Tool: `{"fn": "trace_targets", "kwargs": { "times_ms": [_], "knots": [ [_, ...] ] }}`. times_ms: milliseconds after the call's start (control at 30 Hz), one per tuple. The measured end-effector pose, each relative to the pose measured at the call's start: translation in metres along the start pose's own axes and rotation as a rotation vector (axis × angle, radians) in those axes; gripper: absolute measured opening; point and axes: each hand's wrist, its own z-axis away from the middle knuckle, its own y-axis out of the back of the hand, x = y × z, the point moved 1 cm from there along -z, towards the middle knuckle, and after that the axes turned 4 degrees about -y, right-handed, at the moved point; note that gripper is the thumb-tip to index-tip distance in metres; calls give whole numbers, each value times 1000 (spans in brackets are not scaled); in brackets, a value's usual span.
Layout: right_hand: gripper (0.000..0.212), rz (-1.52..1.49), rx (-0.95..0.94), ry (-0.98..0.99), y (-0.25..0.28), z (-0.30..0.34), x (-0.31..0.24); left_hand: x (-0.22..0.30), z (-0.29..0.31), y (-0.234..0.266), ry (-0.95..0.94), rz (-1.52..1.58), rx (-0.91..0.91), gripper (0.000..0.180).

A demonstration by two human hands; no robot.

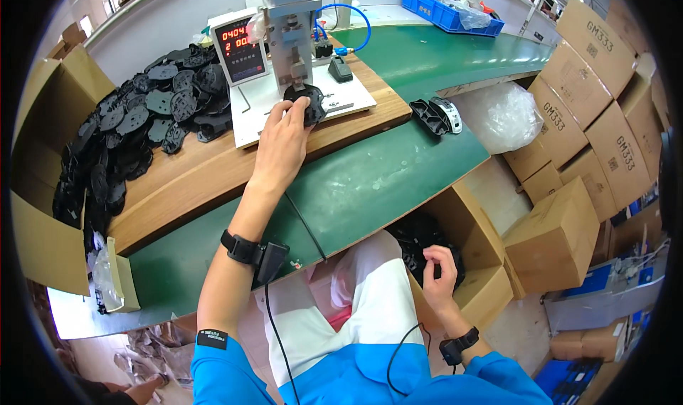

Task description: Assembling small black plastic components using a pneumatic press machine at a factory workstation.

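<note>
My left hand reaches up to the bench press, its fingers closed on a black round plastic part. That part sits under the press head, at the front of the white base plate. My right hand is beside my knee, above an open cardboard box with black parts in it. Its fingers are curled in toward the thumb, and I see nothing between them. Each wrist wears a black strap with a small device.
Many black plastic parts are heaped left of the press. A display box with red digits stands beside it. A black and silver part lies on the green table. Stacked cartons and a plastic bag are at right.
</note>
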Motion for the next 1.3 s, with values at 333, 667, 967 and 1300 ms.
{"fn": "trace_targets", "kwargs": {
  "times_ms": [333,667,967,1300],
  "knots": [
    [62,146,-156,550,-88,-196,-165,-8,8,-4,-43,67,94,57],
    [40,403,-248,544,-181,-272,-156,-6,14,-5,-33,152,177,86],
    [32,493,-313,525,-172,-286,-163,-59,12,62,127,-112,525,64],
    [33,480,-345,543,-171,-295,-162,-171,96,124,582,-420,-185,41]
  ]
}}
